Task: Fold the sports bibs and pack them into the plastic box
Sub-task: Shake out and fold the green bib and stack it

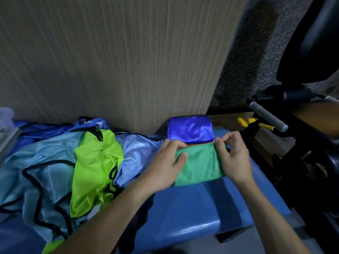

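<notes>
A folded green bib lies on the blue padded bench. My left hand grips its left edge, thumb on top. My right hand pinches its far right corner with curled fingers. Just beyond it sits a folded royal-blue bib, with a thin orange edge showing beneath it. To the left lies a loose heap: a lime-green bib on top of light-blue bibs with black trim. A clear plastic box shows partly at the far left edge.
A wood-grain panel rises right behind the bench. To the right stand black exercise equipment, a grey-grip bar and yellow handles. Grey carpet lies beyond.
</notes>
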`<state>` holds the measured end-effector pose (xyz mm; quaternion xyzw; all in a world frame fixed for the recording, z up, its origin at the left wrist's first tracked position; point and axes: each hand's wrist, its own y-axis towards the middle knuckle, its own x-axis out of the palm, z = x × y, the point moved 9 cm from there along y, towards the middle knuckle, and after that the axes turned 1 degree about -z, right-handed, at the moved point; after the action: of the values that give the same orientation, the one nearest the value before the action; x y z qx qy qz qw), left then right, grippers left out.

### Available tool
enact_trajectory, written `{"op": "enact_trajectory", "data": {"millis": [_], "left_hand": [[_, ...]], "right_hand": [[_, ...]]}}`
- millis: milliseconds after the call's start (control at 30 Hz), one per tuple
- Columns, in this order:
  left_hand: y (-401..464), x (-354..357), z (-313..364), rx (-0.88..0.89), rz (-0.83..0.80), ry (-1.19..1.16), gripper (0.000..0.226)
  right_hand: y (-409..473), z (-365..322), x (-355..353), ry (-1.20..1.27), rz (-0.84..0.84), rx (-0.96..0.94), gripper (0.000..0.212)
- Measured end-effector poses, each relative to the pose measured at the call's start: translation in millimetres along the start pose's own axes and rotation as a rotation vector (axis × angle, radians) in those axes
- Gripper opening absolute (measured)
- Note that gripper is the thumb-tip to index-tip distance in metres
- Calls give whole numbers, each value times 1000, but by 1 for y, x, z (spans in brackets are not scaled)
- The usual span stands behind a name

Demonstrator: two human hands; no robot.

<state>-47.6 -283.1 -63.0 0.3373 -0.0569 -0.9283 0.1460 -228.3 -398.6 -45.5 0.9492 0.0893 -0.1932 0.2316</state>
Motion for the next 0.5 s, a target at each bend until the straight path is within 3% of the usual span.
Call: {"op": "enact_trajectory", "data": {"millis": [167,267,400,500], "left_hand": [[72,-55,-19,-116,313,-199,14],[100,-68,-28,-188,453,-194,19],[110,-68,-36,-165,573,-56,30],[98,-65,-20,-94,624,239,32]], "right_hand": [[81,10,26,78,45,172,28],[121,10,37,87,89,231,33],[132,24,53,-8,52,329,22],[128,26,55,-81,72,302,15]]}}
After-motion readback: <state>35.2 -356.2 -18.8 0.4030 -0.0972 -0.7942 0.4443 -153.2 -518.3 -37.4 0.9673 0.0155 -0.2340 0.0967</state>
